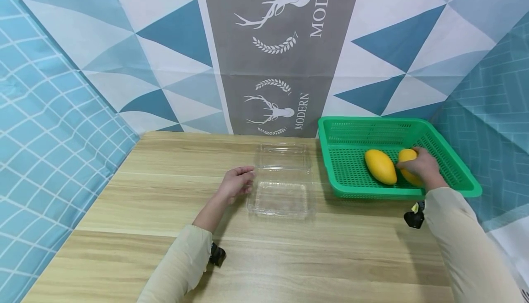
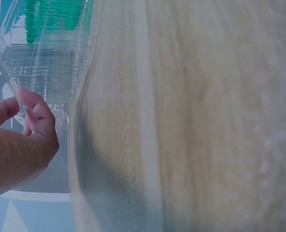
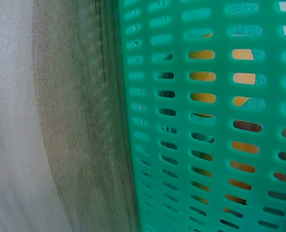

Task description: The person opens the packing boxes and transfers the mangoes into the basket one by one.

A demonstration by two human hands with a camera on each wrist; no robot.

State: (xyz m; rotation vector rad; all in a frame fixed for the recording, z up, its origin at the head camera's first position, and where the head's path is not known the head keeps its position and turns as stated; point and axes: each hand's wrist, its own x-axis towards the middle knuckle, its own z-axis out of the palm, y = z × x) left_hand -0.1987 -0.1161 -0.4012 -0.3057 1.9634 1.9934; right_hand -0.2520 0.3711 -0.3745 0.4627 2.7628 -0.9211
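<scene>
My right hand (image 1: 425, 169) reaches into the green plastic basket (image 1: 336, 174) and grips a yellow mango (image 1: 407, 155) near its right side. Just left of that one lies a second mango (image 1: 380, 167) on the basket floor. From the right wrist, the slotted basket wall (image 3: 181, 92) hides most of the hand and fruit. My left hand (image 1: 237, 182) is at the left edge of a clear plastic container (image 1: 283, 197), whose hinged lid stands unfolded behind it. In the left wrist view, loosely bent fingertips (image 2: 25, 95) come right at the container's rim (image 2: 51, 53).
Everything stands on a wooden table (image 1: 165, 202). A patterned wall covering (image 1: 272, 64) rises directly behind the table, with blue tiled sheets (image 1: 41, 133) at the left and right. The basket stands to the right of the container, a small gap between them.
</scene>
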